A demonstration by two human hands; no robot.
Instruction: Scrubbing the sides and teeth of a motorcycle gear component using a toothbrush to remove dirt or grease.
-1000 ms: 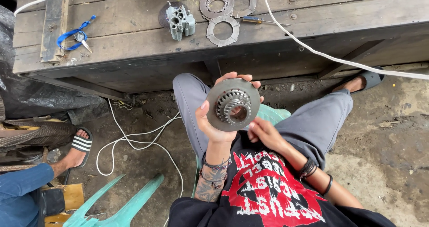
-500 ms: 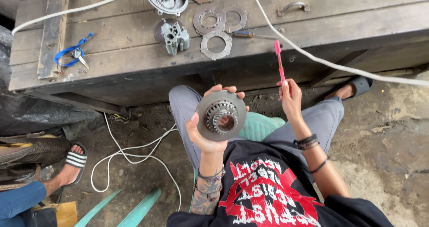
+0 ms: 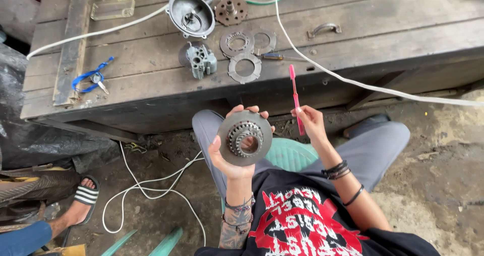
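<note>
My left hand (image 3: 229,157) holds a round grey metal clutch disc (image 3: 245,137) with a toothed inner hub, flat face toward me, above my lap. My right hand (image 3: 311,124) grips a pink toothbrush (image 3: 295,97) upright, its head near the front edge of the wooden bench. The brush stands a little to the right of the disc and does not touch it. I sit on a green plastic chair (image 3: 290,154) in grey trousers.
On the wooden bench (image 3: 383,39) lie flat metal rings (image 3: 244,68), a round housing (image 3: 191,15), a grey cast part (image 3: 200,60), a toothed hub (image 3: 231,10), a screwdriver (image 3: 275,57), keys on a blue strap (image 3: 92,78) and a white cable (image 3: 353,82). Another person's sandalled foot (image 3: 80,200) is at left.
My right hand came up from my lap with the pink toothbrush and now holds it upright beside the disc. The left hand kept holding the disc.
</note>
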